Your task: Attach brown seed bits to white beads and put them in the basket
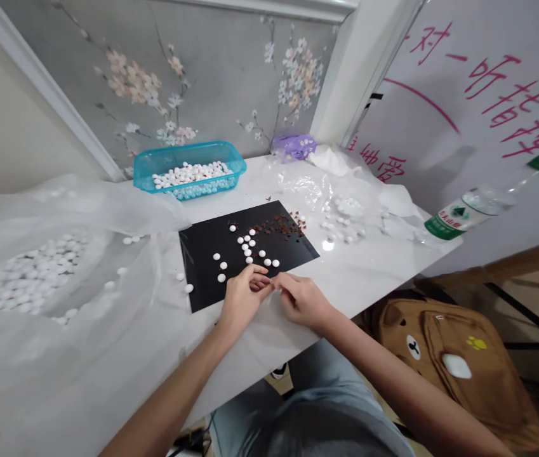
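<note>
At the front edge of a black sheet, my left hand and my right hand meet fingertip to fingertip. Both are closed in a pinch, and whatever lies between the fingers is too small or hidden to name. Several white round, button-like pieces lie scattered on the sheet just beyond my hands. A spread of small reddish-brown bits covers the sheet's far right corner and spills onto the white table.
A teal plastic basket of white pieces stands at the back. On the left, clear plastic surrounds a heap of white pieces. Rightward are crumpled plastic, a purple packet, and a green-capped bottle. A brown backpack sits below the table's right edge.
</note>
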`<state>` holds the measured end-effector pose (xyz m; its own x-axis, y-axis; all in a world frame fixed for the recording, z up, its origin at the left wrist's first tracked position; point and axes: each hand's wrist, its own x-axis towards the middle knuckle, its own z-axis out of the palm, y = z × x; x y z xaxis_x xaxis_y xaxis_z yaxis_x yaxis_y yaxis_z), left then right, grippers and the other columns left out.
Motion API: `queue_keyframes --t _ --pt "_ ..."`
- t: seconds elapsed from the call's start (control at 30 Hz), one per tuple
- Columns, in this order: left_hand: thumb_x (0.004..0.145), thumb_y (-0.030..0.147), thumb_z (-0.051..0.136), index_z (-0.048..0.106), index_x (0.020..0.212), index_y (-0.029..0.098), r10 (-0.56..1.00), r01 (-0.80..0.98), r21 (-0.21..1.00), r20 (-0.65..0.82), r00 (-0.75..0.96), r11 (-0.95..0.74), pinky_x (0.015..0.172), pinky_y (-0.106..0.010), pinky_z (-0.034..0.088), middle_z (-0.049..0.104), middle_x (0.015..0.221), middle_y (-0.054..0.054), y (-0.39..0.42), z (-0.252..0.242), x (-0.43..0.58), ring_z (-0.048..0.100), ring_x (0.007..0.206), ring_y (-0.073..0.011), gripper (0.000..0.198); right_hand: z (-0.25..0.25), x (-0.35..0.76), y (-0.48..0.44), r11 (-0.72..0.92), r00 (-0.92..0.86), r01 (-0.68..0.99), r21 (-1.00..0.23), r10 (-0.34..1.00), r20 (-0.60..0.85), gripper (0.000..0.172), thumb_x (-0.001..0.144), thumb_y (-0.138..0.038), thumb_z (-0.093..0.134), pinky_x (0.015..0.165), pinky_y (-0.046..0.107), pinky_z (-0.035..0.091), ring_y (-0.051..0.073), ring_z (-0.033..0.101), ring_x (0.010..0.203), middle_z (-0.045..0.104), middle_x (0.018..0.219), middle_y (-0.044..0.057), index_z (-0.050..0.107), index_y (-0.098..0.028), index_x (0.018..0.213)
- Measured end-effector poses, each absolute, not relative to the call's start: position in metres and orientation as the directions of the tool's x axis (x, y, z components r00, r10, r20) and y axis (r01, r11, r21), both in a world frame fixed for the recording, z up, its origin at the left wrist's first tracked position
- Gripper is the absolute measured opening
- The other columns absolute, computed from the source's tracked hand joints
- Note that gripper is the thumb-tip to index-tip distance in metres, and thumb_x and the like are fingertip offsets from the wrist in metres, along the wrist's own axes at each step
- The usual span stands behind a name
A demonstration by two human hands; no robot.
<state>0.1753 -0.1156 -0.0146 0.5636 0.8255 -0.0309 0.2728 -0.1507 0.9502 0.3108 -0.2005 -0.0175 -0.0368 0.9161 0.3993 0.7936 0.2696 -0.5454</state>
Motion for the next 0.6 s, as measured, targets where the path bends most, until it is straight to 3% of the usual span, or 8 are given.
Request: queue_keyframes --t 0.2,0.33,0.47,0.53,0.6 --pt "0.067 0.030 0.069 0.061 0.081 0.018 0.821 0.287 0.938 -0.006 0.570 -0.193 0.062 -0.025 0.052 0.068 0.072 -0.001 -0.114 -0.014 0.176 0.063 0.063 -0.0132 0.020 -0.019 0.309 -0.199 0.247 -0.010 0.810 -0.532 0.912 0.409 0.020 0.067 -0.005 0.035 0.057 0.024 0.042 0.015 0.054 0.060 0.059 0.075 0.005 0.041 -0.021 0.078" --pt "0.067 0.028 0.069 0.062 0.076 0.018 0.820 0.292 0.932 0.011 0.572 -0.216 0.062 -0.024 0.052 0.068 0.072 0.000 -0.116 -0.013 0.177 0.063 0.064 -0.0133 0.015 -0.013 0.324 -0.195 0.238 -0.007 0.716 -0.657 0.943 0.334 0.022 0.067 -0.006 0.038 0.055 0.022 0.041 0.012 0.053 0.058 0.059 0.071 0.001 0.048 -0.021 0.080" --pt "0.069 0.025 0.067 0.064 0.081 0.018 0.824 0.299 0.924 0.028 0.565 -0.236 0.064 -0.023 0.051 0.069 0.074 0.000 -0.120 -0.013 0.177 0.063 0.067 -0.0126 0.014 -0.015 0.357 -0.179 0.066 0.342 0.626 -0.777 0.872 0.349 0.013 0.074 -0.015 0.043 0.050 0.023 0.038 0.009 0.046 0.048 0.059 0.074 0.001 0.051 -0.019 0.084" --pt "0.071 0.023 0.065 0.065 0.086 0.018 0.821 0.321 0.903 0.058 0.567 -0.285 0.065 -0.023 0.051 0.068 0.076 0.000 -0.121 -0.015 0.176 0.062 0.068 -0.0120 0.017 -0.020 0.372 -0.169 -0.039 0.488 0.659 -0.751 0.782 0.387 0.016 0.072 -0.019 0.048 0.053 0.026 0.040 0.009 0.044 0.049 0.059 0.086 0.005 0.053 -0.017 0.087" --pt "0.073 0.023 0.063 0.066 0.091 0.019 0.811 0.346 0.868 0.104 0.576 -0.357 0.066 -0.023 0.050 0.067 0.078 0.000 -0.121 -0.016 0.175 0.061 0.069 -0.0116 0.019 -0.026 0.381 -0.159 -0.165 0.529 0.713 -0.682 0.764 0.368 0.015 0.071 -0.026 0.054 0.059 0.030 0.042 0.012 0.047 0.055 0.058 0.085 0.007 0.056 -0.016 0.083"
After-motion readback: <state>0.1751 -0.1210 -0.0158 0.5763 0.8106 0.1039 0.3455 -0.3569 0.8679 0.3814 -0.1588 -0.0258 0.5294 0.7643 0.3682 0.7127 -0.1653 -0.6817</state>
